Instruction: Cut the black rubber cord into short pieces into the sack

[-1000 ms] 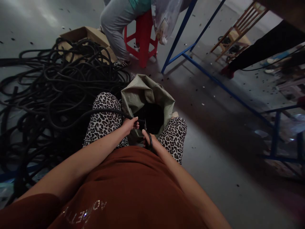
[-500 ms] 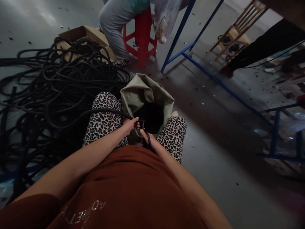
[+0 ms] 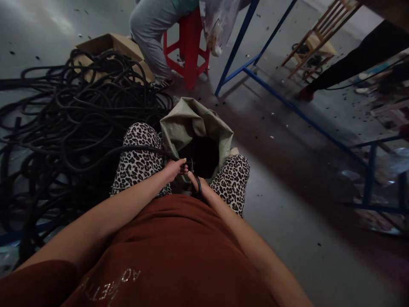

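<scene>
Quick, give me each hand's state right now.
Left hand: closed on the black hose.
Right hand: closed on the scissors, over the open sack.

The blades of the scissors [image 3: 197, 187] are too small and dark to be told as open or closed; only the black handle loop is seen at the right hand [image 3: 200, 190]. The inside of the green sack [image 3: 191, 125] is lost in shadow, so its contents cannot be made out. The fingertips of the left hand [image 3: 174, 168] are partly hidden by the black hose [image 3: 140, 149]. The seated person [image 3: 153, 30] is cut off by the top edge. The hose pile [image 3: 64, 111] is cut off at the left edge.
</scene>
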Demonstrator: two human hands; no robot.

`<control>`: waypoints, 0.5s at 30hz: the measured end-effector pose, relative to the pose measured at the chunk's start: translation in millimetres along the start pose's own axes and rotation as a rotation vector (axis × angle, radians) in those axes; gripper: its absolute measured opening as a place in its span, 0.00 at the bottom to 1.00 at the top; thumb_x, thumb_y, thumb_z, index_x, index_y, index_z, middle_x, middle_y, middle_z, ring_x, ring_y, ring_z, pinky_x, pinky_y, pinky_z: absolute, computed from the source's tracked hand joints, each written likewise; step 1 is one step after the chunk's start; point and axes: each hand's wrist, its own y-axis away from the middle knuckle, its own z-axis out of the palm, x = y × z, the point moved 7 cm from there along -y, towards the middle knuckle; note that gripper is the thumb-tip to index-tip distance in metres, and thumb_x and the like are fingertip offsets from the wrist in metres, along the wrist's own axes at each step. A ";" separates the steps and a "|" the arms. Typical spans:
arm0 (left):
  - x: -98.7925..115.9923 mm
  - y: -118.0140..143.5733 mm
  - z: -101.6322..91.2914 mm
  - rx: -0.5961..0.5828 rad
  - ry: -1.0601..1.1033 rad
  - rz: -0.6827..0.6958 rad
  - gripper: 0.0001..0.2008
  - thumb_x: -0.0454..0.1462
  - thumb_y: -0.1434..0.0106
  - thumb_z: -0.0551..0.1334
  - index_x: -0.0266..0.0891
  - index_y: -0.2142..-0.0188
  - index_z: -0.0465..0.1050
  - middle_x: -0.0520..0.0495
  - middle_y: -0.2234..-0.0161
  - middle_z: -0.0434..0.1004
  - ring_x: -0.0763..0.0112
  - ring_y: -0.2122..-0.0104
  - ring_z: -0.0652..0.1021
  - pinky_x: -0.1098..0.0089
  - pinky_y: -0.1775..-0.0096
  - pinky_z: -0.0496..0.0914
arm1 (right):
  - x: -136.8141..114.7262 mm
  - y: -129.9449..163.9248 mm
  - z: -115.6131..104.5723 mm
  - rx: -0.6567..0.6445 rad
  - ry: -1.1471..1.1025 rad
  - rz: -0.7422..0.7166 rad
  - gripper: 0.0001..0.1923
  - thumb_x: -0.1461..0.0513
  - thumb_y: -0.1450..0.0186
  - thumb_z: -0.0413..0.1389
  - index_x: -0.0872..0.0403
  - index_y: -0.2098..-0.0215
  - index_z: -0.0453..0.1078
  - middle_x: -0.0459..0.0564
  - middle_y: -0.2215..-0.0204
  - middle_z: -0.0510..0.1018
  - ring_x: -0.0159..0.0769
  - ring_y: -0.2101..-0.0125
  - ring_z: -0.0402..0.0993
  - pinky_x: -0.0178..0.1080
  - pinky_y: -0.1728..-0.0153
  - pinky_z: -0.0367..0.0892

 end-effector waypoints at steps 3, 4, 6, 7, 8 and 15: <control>-3.6 -3.1 1.0 -0.027 0.021 -0.007 0.07 0.35 0.41 0.62 0.34 0.73 0.65 0.48 0.81 0.72 0.73 0.84 0.73 0.71 0.78 0.72 | -1.8 2.4 -0.8 0.013 0.000 0.010 0.30 0.40 0.37 0.45 0.58 0.72 0.67 0.49 0.85 0.70 0.31 0.88 0.68 0.31 0.86 0.63; -4.8 -4.1 1.4 -0.036 0.029 -0.008 0.08 0.35 0.41 0.62 0.35 0.73 0.65 0.48 0.80 0.72 0.73 0.84 0.73 0.70 0.78 0.72 | -2.5 3.1 -1.3 0.020 0.008 0.011 0.30 0.39 0.37 0.45 0.58 0.73 0.66 0.48 0.86 0.70 0.31 0.88 0.67 0.30 0.87 0.63; -6.9 -5.3 2.6 -0.059 0.043 -0.008 0.08 0.36 0.42 0.63 0.35 0.73 0.65 0.47 0.80 0.72 0.72 0.84 0.73 0.70 0.77 0.72 | -3.6 4.2 -2.5 0.035 0.034 0.008 0.31 0.39 0.37 0.45 0.58 0.73 0.66 0.48 0.87 0.69 0.31 0.89 0.67 0.30 0.87 0.62; -7.6 -5.4 3.5 -0.071 0.047 -0.006 0.08 0.36 0.42 0.63 0.34 0.72 0.66 0.47 0.80 0.73 0.72 0.84 0.73 0.70 0.77 0.72 | -3.8 4.6 -2.9 0.041 0.044 0.006 0.31 0.39 0.37 0.45 0.58 0.74 0.67 0.48 0.88 0.69 0.31 0.89 0.67 0.30 0.88 0.62; -7.9 -5.3 4.3 -0.080 0.049 -0.004 0.08 0.36 0.43 0.64 0.34 0.72 0.66 0.47 0.80 0.73 0.72 0.83 0.74 0.70 0.77 0.72 | -3.7 4.7 -3.1 0.045 0.052 0.006 0.31 0.39 0.37 0.45 0.58 0.73 0.67 0.48 0.88 0.69 0.31 0.89 0.67 0.30 0.88 0.61; 2.1 2.2 2.6 -0.037 -0.071 0.112 0.12 0.40 0.46 0.66 0.35 0.75 0.67 0.50 0.82 0.70 0.77 0.86 0.70 0.74 0.80 0.67 | 2.2 3.1 -5.7 0.075 0.032 0.038 0.29 0.40 0.37 0.47 0.58 0.73 0.67 0.47 0.88 0.68 0.30 0.90 0.65 0.29 0.90 0.59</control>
